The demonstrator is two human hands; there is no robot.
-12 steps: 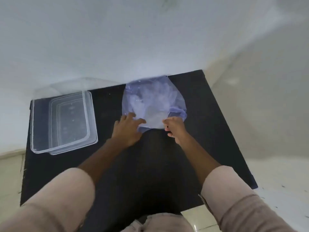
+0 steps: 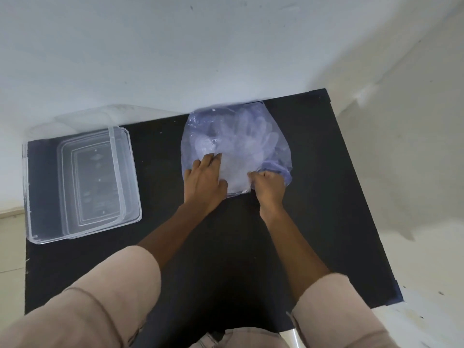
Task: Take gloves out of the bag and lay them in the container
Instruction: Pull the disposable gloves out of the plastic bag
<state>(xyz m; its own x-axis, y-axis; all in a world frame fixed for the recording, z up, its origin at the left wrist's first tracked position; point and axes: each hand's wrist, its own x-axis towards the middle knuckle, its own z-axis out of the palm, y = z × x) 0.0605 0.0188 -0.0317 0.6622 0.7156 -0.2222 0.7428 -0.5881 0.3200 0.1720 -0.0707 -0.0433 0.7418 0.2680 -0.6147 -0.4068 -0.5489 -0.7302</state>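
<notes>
A bluish see-through plastic bag (image 2: pixel 272 126) lies at the back of the black table (image 2: pixel 326 197), with pale translucent gloves (image 2: pixel 248 141) bunched inside it. My left hand (image 2: pixel 204 183) rests flat on the bag's near left part, fingers spread and pressing down. My right hand (image 2: pixel 270 188) is closed in a fist on the bag's near right edge, where the plastic is gathered. A clear rectangular plastic container (image 2: pixel 82 229) stands empty at the table's left side, apart from both hands.
A clear lid (image 2: pixel 82 116) leans against the white wall behind the container. The table's right edge runs diagonally, with pale floor beyond it. My sleeves fill the lower part of the view.
My left hand has slid forward onto the bag and flattened on it. My right hand keeps its grip on the bag's edge.
</notes>
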